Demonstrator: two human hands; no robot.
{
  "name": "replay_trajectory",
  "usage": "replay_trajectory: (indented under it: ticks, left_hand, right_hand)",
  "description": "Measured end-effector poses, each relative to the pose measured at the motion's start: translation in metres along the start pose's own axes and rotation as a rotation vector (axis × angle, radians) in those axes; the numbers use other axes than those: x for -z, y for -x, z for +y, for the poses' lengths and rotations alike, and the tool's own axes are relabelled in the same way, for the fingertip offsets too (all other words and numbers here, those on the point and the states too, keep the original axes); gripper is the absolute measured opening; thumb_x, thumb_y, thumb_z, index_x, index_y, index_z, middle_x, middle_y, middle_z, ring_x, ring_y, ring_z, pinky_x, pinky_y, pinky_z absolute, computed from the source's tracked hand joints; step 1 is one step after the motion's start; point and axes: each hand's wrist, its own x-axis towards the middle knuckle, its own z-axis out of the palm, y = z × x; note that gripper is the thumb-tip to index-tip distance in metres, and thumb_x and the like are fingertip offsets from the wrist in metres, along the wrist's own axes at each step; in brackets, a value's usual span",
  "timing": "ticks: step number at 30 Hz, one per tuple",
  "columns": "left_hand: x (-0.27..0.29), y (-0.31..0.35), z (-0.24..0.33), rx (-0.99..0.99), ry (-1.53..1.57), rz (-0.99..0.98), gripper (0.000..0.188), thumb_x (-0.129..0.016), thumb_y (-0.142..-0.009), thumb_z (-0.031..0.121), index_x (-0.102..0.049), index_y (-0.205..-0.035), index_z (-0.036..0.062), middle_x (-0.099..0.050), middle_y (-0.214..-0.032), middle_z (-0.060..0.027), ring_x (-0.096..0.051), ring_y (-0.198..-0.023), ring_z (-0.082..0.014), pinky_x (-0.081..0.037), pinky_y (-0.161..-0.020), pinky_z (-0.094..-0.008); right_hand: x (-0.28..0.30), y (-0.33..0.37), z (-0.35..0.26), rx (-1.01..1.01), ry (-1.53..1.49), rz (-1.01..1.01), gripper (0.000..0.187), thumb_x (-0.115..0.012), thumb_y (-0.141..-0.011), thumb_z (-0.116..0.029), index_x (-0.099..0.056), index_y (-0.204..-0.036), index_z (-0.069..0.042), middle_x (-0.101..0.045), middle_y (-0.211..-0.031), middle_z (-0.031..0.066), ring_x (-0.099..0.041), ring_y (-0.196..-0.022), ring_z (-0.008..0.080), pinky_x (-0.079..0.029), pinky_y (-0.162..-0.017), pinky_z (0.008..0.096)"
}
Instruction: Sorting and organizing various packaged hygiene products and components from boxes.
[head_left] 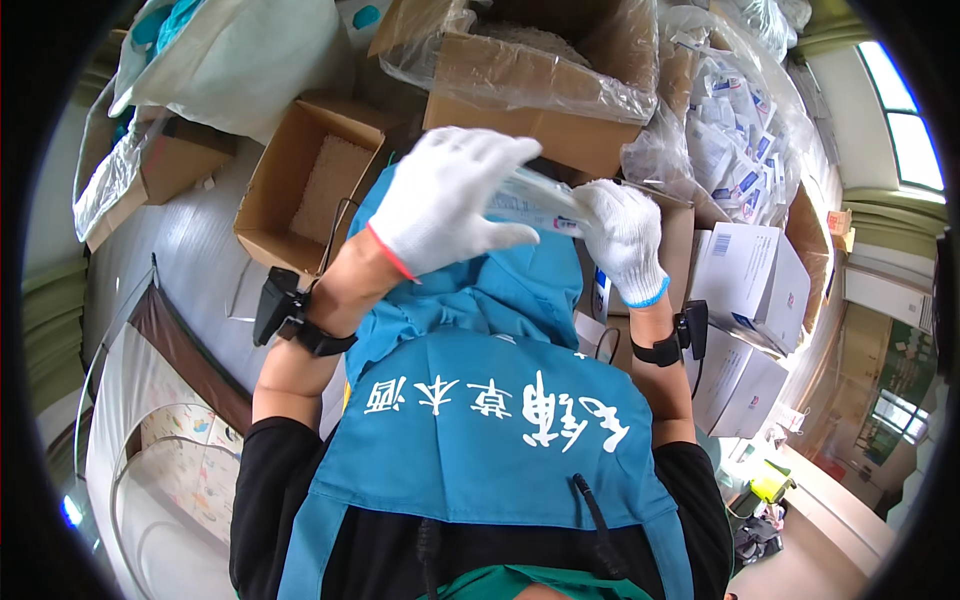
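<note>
Both my hands wear white knit gloves and are raised over my blue apron (480, 420). My right hand (625, 235) pinches one end of a flat, clear plastic packet (535, 203) with pale blue and dark print. Beside the packet's other end, my left hand (445, 195) has its thumb and fingers spread apart. Whether its fingertips touch the plastic I cannot tell. Black straps with small devices sit on both wrists.
An open cardboard box (275, 205) with pale contents stands at the left. Ahead is a larger plastic-lined box (540, 125). At the right, a lined carton holds many small printed packets (740, 150), with white boxes (745, 270) nearer me. A white sack (260, 65) stands far left.
</note>
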Motion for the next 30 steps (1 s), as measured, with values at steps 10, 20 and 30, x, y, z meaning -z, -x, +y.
replay_trajectory:
  ticks: [10,20,30]
  left_hand:
    - [-0.052,0.014,0.005,-0.100,-0.353,-0.280,0.005,-0.059,-0.081,0.013,-0.061,-0.085,0.0112,-0.062,-0.073,-0.0052,-0.063,-0.072,-0.0218,-0.047,-0.067,-0.0350]
    - [-0.092,0.056,-0.051,0.199,-0.422,-0.411,0.006,-0.059,-0.082,0.014,-0.062,-0.082,0.0092,-0.065,-0.077,-0.0094,-0.065,-0.077,-0.0264,-0.050,-0.070,-0.0390]
    - [-0.091,0.050,-0.050,0.332,-0.357,-0.425,0.014,-0.067,-0.083,0.021,-0.063,-0.085,0.0083,-0.065,-0.081,-0.0117,-0.064,-0.078,-0.0317,-0.052,-0.071,-0.0434]
  right_hand:
    - [-0.012,0.038,-0.007,-0.014,-0.137,0.083,0.032,-0.070,-0.073,-0.005,-0.069,-0.104,-0.010,-0.069,-0.097,0.0112,-0.067,-0.085,0.0295,-0.054,-0.076,0.0346]
    - [-0.035,0.168,0.143,-0.858,0.155,-0.371,0.021,-0.061,-0.078,-0.018,-0.069,-0.094,-0.007,-0.068,-0.101,0.0158,-0.065,-0.096,0.0353,-0.050,-0.088,0.0404]
    - [-0.126,0.156,0.135,-1.264,0.262,-0.707,0.032,-0.043,-0.093,-0.016,-0.060,-0.120,-0.010,-0.058,-0.129,0.0169,-0.059,-0.115,0.0361,-0.051,-0.093,0.0472]
